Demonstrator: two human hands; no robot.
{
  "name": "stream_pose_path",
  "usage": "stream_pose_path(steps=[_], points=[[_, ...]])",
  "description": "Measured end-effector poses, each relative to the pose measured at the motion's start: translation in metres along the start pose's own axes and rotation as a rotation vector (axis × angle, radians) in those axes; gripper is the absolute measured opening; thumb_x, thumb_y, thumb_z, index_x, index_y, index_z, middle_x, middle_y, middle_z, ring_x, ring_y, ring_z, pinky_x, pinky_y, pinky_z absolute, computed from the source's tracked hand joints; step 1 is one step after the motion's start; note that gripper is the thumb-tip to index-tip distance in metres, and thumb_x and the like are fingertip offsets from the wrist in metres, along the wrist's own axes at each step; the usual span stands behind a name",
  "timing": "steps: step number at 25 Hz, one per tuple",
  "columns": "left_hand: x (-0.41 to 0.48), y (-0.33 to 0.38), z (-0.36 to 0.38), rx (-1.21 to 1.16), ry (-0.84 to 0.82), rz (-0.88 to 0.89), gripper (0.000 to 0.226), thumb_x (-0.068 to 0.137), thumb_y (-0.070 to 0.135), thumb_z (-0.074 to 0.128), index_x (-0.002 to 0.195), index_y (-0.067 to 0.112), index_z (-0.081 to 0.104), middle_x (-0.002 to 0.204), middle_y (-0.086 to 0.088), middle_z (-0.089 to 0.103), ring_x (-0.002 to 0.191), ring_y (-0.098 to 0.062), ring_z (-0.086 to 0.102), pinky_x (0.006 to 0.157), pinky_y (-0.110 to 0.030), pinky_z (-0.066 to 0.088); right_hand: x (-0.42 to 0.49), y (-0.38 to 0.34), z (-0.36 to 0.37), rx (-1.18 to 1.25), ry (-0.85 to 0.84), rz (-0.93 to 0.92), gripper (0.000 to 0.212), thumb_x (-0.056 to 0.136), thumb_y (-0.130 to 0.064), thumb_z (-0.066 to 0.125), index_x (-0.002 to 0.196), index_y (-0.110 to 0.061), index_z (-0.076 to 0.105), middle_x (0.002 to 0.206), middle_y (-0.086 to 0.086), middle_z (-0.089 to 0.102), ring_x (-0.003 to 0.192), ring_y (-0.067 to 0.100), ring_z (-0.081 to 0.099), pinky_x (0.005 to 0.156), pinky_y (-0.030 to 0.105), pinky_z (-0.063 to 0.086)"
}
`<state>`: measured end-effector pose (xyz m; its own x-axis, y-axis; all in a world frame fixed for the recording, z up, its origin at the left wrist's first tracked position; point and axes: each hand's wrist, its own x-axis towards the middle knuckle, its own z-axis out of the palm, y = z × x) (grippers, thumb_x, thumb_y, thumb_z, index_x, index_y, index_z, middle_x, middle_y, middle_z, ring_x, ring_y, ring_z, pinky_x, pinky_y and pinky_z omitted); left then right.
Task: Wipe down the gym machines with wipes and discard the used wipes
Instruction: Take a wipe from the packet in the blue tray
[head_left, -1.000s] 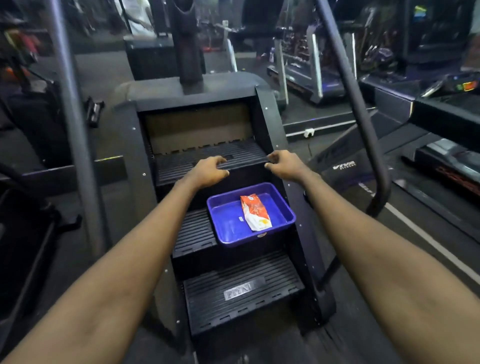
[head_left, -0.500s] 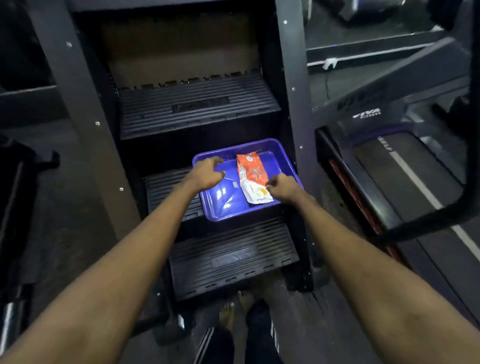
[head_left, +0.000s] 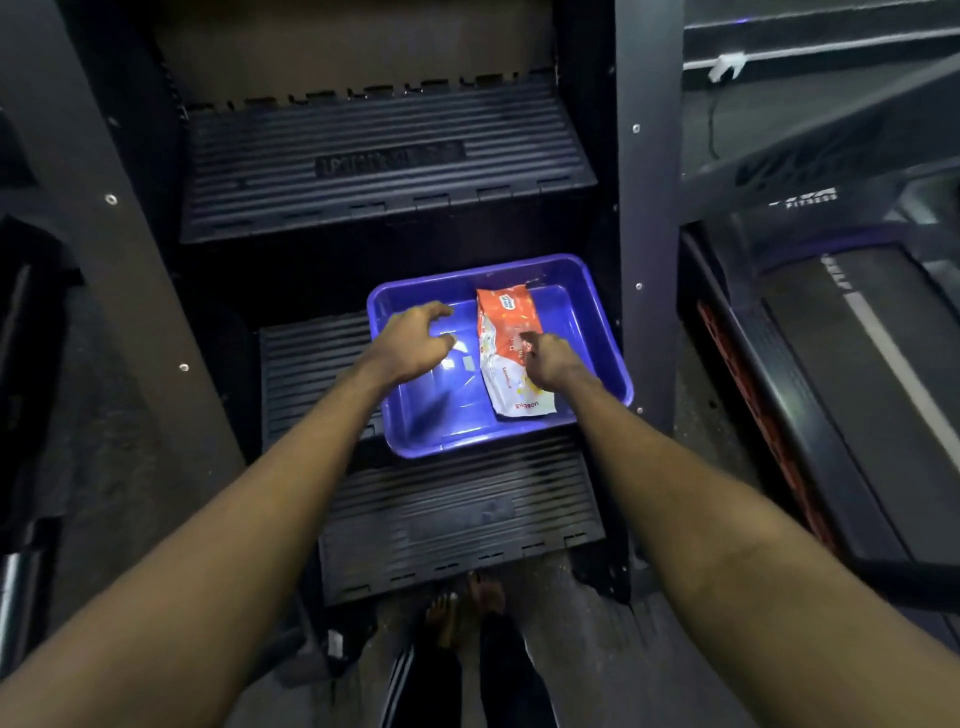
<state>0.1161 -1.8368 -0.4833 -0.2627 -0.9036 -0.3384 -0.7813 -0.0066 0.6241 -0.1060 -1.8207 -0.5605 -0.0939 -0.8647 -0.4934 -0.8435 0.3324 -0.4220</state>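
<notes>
The wipes pack (head_left: 506, 358) was laid in a blue tray (head_left: 597, 317) on a step (head_left: 311, 374). The left hand (head_left: 410, 343) was held over it, fingers slack and empty — the right hand (head_left: 550, 361) was set on the pack, grasp unclear.

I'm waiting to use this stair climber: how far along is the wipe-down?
Barely begun. Done: nothing visible; no wipe is out. In hand: the right hand touches the wipes pack lying in the blue tray on the middle step, grip unclear; the left hand hovers over the tray floor, holding nothing. Left: pull a wipe, wipe the machine, discard it.
</notes>
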Motion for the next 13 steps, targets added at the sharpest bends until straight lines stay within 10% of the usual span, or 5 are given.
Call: stream_pose_path(steps=[13], points=[[0.028,0.003,0.004,0.036,-0.007,-0.042,0.049,0.093,0.021,0.057,0.141,0.016,0.051,0.14,-0.003,0.056,0.123,-0.02,0.057,0.1,-0.024,0.038,0.033,0.005,0.017,0.005,0.172,-0.002,0.025,0.098,-0.011,0.052,0.114,-0.019,0.07,0.105,0.007,0.07,0.091,0.03,0.066,0.066,0.03,0.041]])
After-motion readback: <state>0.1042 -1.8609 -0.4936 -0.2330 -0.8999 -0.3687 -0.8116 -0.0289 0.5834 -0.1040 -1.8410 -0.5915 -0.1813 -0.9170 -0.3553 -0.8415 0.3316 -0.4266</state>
